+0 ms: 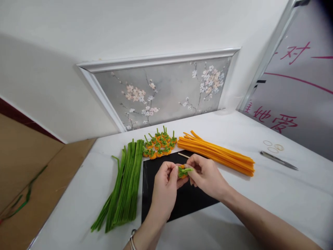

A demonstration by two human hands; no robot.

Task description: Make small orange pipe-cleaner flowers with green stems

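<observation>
My left hand (166,184) is closed, thumb and fingers pinching a small pipe-cleaner pumpkin (183,175) with an orange body and green top. At its right side my right hand (204,173) is closed too, its fingertips on the piece near the green stem. Its lower fingers are partly hidden. Beneath both hands lies a black mat (153,177). A thin pale stick (183,155) shows just behind my right hand. Beyond the mat sit several finished-looking orange-and-green pumpkins (160,144), grouped close together with their stems up.
Green pipe cleaners (127,184) lie in a bundle left of the mat, orange ones (215,154) at the right. Farther right are tweezers (278,160) and several thin rings (273,146). Cardboard (52,180) borders the white table (260,194) on the left; a wall stands behind.
</observation>
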